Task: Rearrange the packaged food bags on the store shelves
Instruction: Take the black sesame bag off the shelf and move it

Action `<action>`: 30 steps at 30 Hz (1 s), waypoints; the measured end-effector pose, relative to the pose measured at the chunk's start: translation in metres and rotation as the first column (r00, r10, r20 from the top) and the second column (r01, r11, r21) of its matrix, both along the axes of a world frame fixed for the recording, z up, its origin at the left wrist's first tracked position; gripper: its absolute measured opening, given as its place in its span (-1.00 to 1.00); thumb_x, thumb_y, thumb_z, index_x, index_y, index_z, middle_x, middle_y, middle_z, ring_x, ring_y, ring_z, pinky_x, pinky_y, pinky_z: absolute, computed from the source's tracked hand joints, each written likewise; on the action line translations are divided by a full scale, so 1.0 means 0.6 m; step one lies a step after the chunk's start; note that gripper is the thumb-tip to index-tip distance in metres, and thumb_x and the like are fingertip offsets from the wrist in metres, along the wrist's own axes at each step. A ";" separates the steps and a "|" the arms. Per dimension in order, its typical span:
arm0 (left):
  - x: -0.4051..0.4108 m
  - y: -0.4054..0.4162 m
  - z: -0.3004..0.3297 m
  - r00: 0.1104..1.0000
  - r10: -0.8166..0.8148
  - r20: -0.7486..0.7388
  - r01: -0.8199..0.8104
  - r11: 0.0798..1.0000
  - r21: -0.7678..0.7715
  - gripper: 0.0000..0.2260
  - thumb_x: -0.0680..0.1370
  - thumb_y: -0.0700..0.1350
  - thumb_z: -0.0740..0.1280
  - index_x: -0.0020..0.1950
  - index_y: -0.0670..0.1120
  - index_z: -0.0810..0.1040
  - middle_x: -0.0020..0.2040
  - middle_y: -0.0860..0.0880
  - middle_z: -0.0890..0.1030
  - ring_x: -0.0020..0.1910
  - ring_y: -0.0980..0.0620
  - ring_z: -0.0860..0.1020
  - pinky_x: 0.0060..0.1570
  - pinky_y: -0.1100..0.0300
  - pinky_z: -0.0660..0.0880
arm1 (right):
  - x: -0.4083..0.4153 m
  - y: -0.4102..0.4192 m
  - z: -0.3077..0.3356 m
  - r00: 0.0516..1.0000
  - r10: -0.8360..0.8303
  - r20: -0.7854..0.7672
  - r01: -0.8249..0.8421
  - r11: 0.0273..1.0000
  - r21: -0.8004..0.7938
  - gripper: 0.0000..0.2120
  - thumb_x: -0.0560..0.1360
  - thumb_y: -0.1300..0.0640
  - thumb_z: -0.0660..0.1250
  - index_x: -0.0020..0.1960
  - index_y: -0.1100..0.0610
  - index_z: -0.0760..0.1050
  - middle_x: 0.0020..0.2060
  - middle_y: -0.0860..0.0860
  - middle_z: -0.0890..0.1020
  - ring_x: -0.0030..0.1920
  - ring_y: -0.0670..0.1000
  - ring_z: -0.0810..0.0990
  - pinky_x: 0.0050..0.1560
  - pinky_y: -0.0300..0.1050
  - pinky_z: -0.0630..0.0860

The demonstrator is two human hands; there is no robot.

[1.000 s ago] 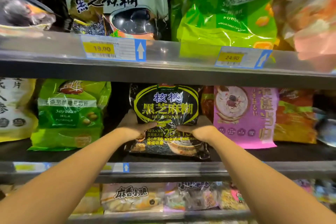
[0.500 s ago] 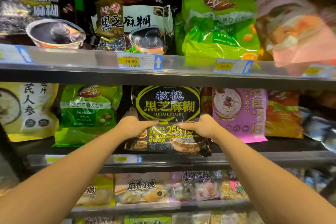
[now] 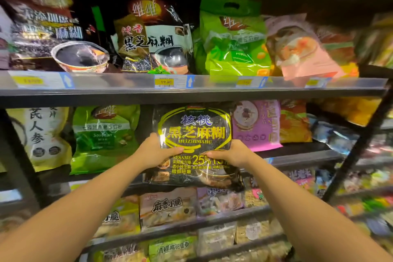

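Between the two hands, in front of the middle shelf point(image 3: 297, 155), a black bag point(image 3: 195, 134) with yellow ring print and yellow lettering is held upright, its front facing the camera. The left hand point(image 3: 156, 152) grasps the bag's left edge, thumb laid across the front and the other fingers hidden behind it. The right hand point(image 3: 230, 154) grasps the right edge the same way, thumb pointing inward over the front. The bag's lower end hangs in front of the shelf's edge and covers part of the row below.

Just left of the left hand stands a green bag point(image 3: 104, 136), and beyond it a pale yellow bag point(image 3: 44, 136). Just right of the right hand, and partly behind the black bag, is a pink bag point(image 3: 258, 123), with an orange bag point(image 3: 294, 122) beside it.

Above the hands runs the upper shelf point(image 3: 127, 92), whose front strip carries a yellow price tag point(image 3: 165, 82). On it, straight above the hands, stands a dark bag with a bowl picture point(image 3: 153, 36); to its right is a bright green bag with a handle cut-out point(image 3: 234, 36), then a blurred pink bag point(image 3: 302, 49); to its left is another dark bag point(image 3: 49, 32), also blurred.

Below the hands, lower shelves hold snack packs point(image 3: 168, 206) in pale wrappers.
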State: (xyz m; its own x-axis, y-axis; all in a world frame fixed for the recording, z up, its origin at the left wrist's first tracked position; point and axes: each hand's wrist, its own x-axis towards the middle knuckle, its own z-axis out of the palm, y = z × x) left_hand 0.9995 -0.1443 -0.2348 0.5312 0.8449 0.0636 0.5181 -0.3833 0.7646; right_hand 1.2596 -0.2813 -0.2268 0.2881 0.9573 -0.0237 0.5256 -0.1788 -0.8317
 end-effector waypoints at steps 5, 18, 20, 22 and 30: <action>-0.011 -0.066 0.006 1.000 -0.013 0.001 0.013 1.000 0.001 -0.22 0.37 0.34 0.53 0.42 -0.12 0.51 0.29 -0.10 0.61 0.26 -0.07 0.59 0.28 -0.09 0.52 | 0.001 -0.038 0.013 0.998 0.055 -0.019 -0.056 0.998 -0.023 -0.76 0.44 -0.01 0.62 0.06 0.06 0.77 -0.07 -0.14 0.78 -0.05 -0.18 0.70 -0.08 -0.33 0.54; -0.046 -0.260 0.023 0.961 0.276 0.019 -0.272 0.955 -0.114 -0.26 0.35 0.29 0.58 0.37 -0.05 0.45 0.25 -0.02 0.60 0.21 -0.05 0.57 0.28 -0.11 0.52 | -0.007 -0.134 0.027 0.958 0.285 -0.041 -0.286 0.958 -0.021 -0.71 0.44 -0.02 0.63 0.13 0.01 0.75 0.05 -0.10 0.77 0.12 -0.06 0.70 0.24 -0.08 0.55; -0.055 -0.277 0.030 0.949 0.315 0.015 -0.311 0.943 -0.120 -0.23 0.33 0.30 0.58 0.36 -0.08 0.42 0.23 -0.03 0.59 0.19 -0.05 0.57 0.25 -0.09 0.54 | -0.013 -0.142 0.037 0.953 0.301 -0.031 -0.302 0.953 -0.024 -0.72 0.42 -0.03 0.63 0.11 -0.01 0.75 0.04 -0.11 0.77 0.11 -0.06 0.70 0.23 -0.09 0.56; -0.066 -0.292 0.035 0.946 0.323 0.036 -0.317 0.941 -0.123 -0.24 0.33 0.28 0.59 0.36 -0.08 0.43 0.23 -0.02 0.61 0.18 -0.03 0.58 0.22 -0.06 0.55 | -0.021 -0.149 0.044 0.947 0.319 -0.041 -0.320 0.947 -0.015 -0.72 0.42 -0.01 0.64 0.10 -0.01 0.76 0.03 -0.12 0.78 0.12 -0.05 0.71 0.24 -0.08 0.58; -0.129 -0.337 0.064 0.954 0.276 0.116 -0.265 0.958 -0.108 -0.50 0.41 0.18 0.58 0.25 0.04 0.53 0.15 0.01 0.68 0.11 0.00 0.64 0.18 -0.03 0.58 | -0.083 -0.178 0.072 0.948 0.318 0.001 -0.317 0.948 -0.028 -0.58 0.38 -0.08 0.66 0.15 0.11 0.74 0.08 -0.01 0.78 0.16 0.07 0.71 0.36 0.16 0.55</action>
State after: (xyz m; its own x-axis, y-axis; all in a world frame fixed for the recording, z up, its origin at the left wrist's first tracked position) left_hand 0.9220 -0.3468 -0.1965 0.2742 0.9611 0.0333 0.4883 -0.1690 0.8562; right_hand 1.2096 -0.3879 -0.1833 -0.0305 0.9983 -0.0500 0.5634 -0.0242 -0.8259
